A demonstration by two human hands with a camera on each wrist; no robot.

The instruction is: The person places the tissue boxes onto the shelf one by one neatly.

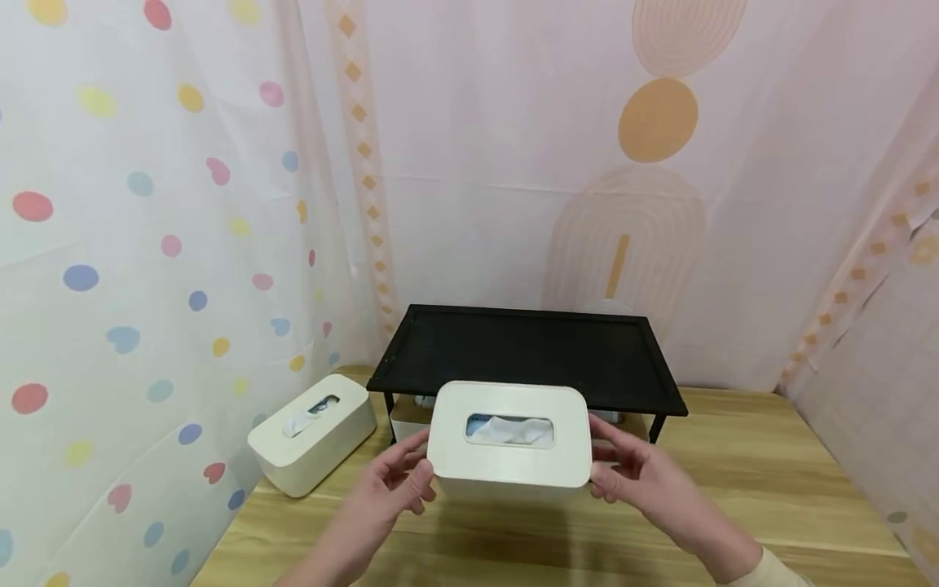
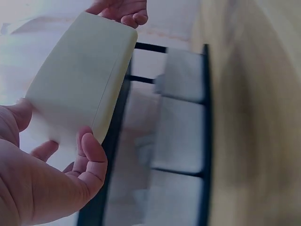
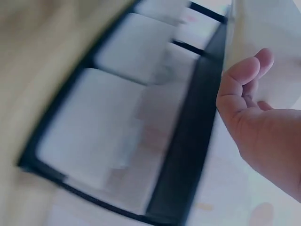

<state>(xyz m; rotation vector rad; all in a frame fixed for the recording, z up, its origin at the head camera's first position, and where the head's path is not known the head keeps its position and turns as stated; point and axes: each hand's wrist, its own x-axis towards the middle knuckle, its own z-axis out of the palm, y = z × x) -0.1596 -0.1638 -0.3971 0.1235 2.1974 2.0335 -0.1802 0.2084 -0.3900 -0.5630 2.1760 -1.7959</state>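
Between my two hands is a cream tissue box [image 1: 455, 408], held up in front of the black rack and overlapping its front edge in the head view. A white tissue [image 1: 513, 432] shows in the slot of its lid. My left hand [image 1: 396, 481] grips the left end, with thumb and fingertips on the box's side, as the left wrist view also shows. On the opposite end, my right hand [image 1: 634, 473] holds on with thumb and curled fingers. The right wrist view shows those fingers [image 3: 240, 80] against the box wall.
A second cream tissue box [image 1: 319, 440] stands on the wooden table [image 1: 763, 465], left of the black rack [image 1: 521, 346]. White bins [image 2: 178, 134] sit side by side under the rack top, blurred in the wrist views. Patterned curtains [image 1: 469, 163] hang behind and to the left.
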